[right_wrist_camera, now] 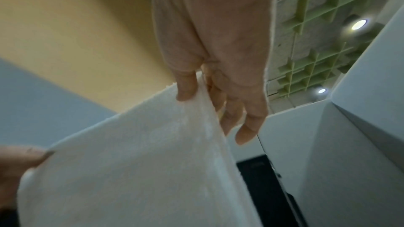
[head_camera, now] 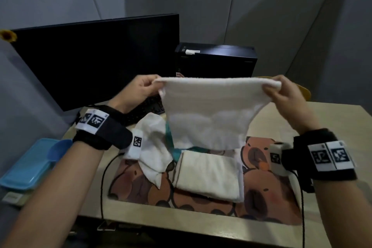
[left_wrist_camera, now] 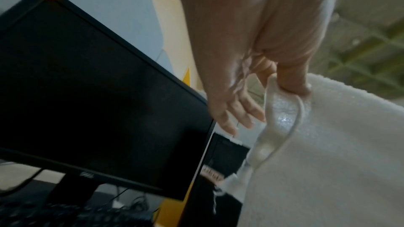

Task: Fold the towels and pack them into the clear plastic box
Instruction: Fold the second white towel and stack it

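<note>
A white towel point(head_camera: 209, 112) is held up above the counter point(head_camera: 330, 127), pinched at its top corners by the left hand point(head_camera: 138, 88) and right hand point(head_camera: 285, 94). One folded towel point(head_camera: 209, 175) lies below; another point(head_camera: 155, 147) is left crumpled, none packed.

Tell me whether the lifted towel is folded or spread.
Folded: the lifted towel hangs doubled, both layers showing, its top corners pinched by the left hand and right hand.

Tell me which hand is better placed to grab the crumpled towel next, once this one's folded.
Left. The crumpled towel lies on the mat just under the left hand and its wrist, left of the folded towel. The right hand would have to cross over.
</note>
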`<state>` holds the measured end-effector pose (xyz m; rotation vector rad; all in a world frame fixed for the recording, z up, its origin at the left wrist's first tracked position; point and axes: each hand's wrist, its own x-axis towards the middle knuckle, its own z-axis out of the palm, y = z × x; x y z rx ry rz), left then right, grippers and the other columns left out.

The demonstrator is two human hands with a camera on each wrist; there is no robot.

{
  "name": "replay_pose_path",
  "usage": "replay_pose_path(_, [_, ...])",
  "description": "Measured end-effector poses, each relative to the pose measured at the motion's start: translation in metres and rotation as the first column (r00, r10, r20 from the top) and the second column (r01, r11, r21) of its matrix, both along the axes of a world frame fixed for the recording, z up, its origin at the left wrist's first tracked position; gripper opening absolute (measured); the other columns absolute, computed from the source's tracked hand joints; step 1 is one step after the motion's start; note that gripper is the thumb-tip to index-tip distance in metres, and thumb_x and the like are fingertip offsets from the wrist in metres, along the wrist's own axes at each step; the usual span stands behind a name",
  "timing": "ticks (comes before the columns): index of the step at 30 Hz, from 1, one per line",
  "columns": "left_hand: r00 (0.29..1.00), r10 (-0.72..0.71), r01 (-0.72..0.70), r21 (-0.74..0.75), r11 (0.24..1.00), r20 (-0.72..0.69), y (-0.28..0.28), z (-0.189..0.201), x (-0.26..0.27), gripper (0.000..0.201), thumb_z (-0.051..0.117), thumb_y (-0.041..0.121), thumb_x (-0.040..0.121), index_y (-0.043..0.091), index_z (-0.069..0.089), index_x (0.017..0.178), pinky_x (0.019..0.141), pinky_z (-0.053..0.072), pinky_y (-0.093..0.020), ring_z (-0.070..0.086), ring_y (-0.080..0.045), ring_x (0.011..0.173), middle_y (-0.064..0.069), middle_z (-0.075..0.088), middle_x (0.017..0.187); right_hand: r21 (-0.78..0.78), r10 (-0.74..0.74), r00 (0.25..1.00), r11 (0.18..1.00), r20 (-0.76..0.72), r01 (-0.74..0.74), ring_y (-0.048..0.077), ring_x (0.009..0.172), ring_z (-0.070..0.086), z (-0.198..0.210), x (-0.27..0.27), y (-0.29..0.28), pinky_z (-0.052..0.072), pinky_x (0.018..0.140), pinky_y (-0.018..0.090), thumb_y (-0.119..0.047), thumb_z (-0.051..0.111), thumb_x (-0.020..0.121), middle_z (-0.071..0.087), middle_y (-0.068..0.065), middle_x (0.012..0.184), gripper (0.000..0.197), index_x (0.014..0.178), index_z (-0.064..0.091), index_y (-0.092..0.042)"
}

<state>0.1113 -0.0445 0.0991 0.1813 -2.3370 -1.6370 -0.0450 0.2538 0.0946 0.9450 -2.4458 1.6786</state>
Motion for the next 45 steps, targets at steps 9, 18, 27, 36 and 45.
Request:
replay_pose_path(9, [0.843, -0.455, 0.320, 0.410, 0.854, 0.288, 0.003, -0.048, 0.041, 0.036, 0.079, 0.044, 0.063, 0.016, 0.071, 0.084, 0.059, 0.053, -0.018, 0.063, -0.008, 0.064, -0.001, 0.066, 0.072, 0.005, 0.313, 0.799, 0.930, 0.513, -0.367, 0.008, 0.073, 0.066, -0.040, 0.033, 0.048, 0.054, 0.059, 0.020, -0.053, 0.073, 0.063, 0.068, -0.002, 0.088, 0.036, 0.088, 0.064, -0.029])
replay_pose_path(18, [0.643, -0.507, 0.044, 0.633, 0.773, 0.574, 0.016, -0.157, 0.046, 0.057, 0.083, 0.033, 0.061, 0.003, 0.060, 0.103, 0.061, 0.057, -0.024, 0.064, -0.013, 0.070, -0.006, 0.064, 0.082, 0.174, 0.137, 0.619, 0.893, 0.773, -0.414, 0.022, 0.087, 0.067, -0.120, 0.040, 0.056, 0.053, 0.074, 0.039, -0.017, 0.051, 0.093, 0.071, 0.005, 0.094, 0.014, 0.099, 0.063, -0.012])
replay_pose_path(27, [0.799, 0.194, -0.415, 0.288, 0.863, 0.568, 0.026, -0.203, 0.004, 0.014, 0.047, 0.002, 0.093, 0.007, 0.055, 0.103, 0.065, 0.046, -0.025, 0.056, -0.016, 0.074, -0.008, 0.060, 0.086, 0.353, -0.248, 0.641, 0.935, 0.727, -0.039, 0.022, 0.070, 0.062, -0.182, 0.011, -0.004, 0.049, 0.063, 0.030, -0.009, 0.056, 0.090, 0.066, 0.007, 0.079, 0.019, 0.101, 0.063, 0.005])
replay_pose_path(36, [0.756, 0.343, -0.261, -0.223, 0.939, 0.558, 0.025, -0.202, -0.012, 0.035, 0.055, 0.014, 0.090, 0.010, 0.049, 0.124, 0.096, 0.044, -0.034, 0.047, -0.030, 0.117, -0.015, 0.041, 0.128, 0.498, -0.294, 0.626, 0.849, 0.723, -0.177, 0.025, 0.094, 0.059, -0.178, 0.006, -0.020, 0.049, 0.082, 0.034, -0.024, 0.066, 0.085, 0.060, 0.012, 0.114, 0.045, 0.122, 0.050, -0.004])
replay_pose_path(45, [0.873, -0.037, 0.163, -0.219, 0.962, 0.486, 0.069, -0.142, -0.045, 0.059, 0.057, 0.028, 0.090, 0.017, 0.030, 0.141, 0.113, 0.027, -0.033, 0.030, -0.019, 0.137, -0.006, 0.028, 0.149, 0.284, -0.040, 0.748, 0.937, 0.662, -0.201, 0.027, 0.105, 0.057, -0.150, 0.003, -0.028, 0.053, 0.085, 0.039, -0.010, 0.070, 0.077, 0.050, 0.005, 0.122, 0.065, 0.132, 0.039, -0.026])
